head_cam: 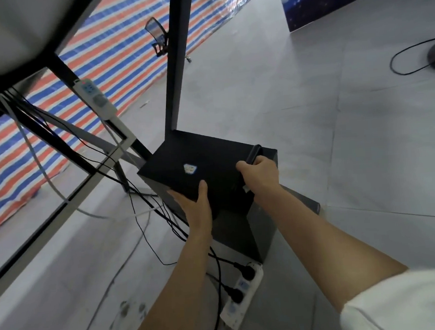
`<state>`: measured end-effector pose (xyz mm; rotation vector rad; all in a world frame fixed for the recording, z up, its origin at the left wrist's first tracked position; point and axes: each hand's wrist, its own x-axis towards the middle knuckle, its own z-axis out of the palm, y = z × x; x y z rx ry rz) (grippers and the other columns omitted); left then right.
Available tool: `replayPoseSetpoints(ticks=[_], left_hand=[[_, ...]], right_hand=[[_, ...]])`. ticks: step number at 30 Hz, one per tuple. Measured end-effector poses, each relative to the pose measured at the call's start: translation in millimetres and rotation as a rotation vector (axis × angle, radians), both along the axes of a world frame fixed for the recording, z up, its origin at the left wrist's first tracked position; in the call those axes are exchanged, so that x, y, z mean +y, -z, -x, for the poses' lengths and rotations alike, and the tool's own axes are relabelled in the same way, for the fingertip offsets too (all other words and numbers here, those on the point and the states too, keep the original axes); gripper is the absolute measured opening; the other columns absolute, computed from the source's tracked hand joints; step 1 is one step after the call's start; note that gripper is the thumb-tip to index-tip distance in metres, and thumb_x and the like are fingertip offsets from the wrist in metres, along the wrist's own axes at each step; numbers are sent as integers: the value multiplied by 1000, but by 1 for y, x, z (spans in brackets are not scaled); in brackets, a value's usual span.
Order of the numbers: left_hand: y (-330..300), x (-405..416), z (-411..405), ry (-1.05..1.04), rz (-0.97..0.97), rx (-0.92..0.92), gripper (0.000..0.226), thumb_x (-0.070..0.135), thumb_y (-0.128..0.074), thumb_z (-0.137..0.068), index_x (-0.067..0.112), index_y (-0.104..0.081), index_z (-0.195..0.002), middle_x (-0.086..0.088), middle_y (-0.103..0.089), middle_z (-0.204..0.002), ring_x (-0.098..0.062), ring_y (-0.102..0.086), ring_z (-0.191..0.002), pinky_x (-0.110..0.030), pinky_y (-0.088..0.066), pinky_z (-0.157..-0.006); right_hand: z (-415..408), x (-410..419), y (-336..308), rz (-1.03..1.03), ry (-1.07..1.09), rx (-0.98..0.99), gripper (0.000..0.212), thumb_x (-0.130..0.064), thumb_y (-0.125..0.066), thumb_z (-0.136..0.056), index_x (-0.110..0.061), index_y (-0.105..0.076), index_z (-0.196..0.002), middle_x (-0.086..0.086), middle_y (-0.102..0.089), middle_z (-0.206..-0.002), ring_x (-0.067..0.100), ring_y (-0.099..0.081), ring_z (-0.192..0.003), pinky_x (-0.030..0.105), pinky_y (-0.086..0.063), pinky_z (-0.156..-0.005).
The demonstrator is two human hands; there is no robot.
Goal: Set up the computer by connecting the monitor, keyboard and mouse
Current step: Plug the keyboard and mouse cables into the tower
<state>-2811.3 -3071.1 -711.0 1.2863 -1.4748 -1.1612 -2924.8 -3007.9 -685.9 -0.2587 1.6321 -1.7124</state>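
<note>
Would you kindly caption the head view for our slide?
Left hand steadies black computer tower while right hand grips its top handle, beside white power strip.

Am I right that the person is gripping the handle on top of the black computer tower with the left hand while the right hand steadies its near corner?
Not quite: the hands are swapped. In the head view the right hand grips the handle on the black computer tower, while the left hand steadies its near corner.
</note>
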Motion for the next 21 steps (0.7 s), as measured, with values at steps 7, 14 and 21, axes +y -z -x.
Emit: replayPoseSetpoints(ticks=[7, 14, 21], left_hand=[[14, -43, -5, -92, -99, 110, 94, 45, -60, -86, 42, 13, -145, -3, -22, -154, -30, -32, -136, -56, -34, -107], [22, -72, -13, -178, -118, 89, 92, 54, -58, -76, 46, 3, -145, -7, -34, -149, -32, -41, -129, -57, -38, -103], [22, -81, -17, -193, -126, 170, 94, 46, -61, -78, 43, 5, -146, -6, -39, -146, -29, -45, -126, -55, -39, -103]], right_hand=[[-15, -27, -21, -85, -44, -15, 14, -28, -60, -78, -15, -54, -79, 28, -20, -146, 51, -27, -131, 56, -36, -102], [-21, -55, -32, -167, -143, 45, 28, -25, -55, -89, -13, -54, -114, 23, 15, -153, 52, 2, -138, 58, -17, -111], [-26, -75, -33, -192, -189, 75, 35, -30, -53, -92, -18, -49, -125, 21, 20, -153, 50, 13, -138, 61, -5, -112]])
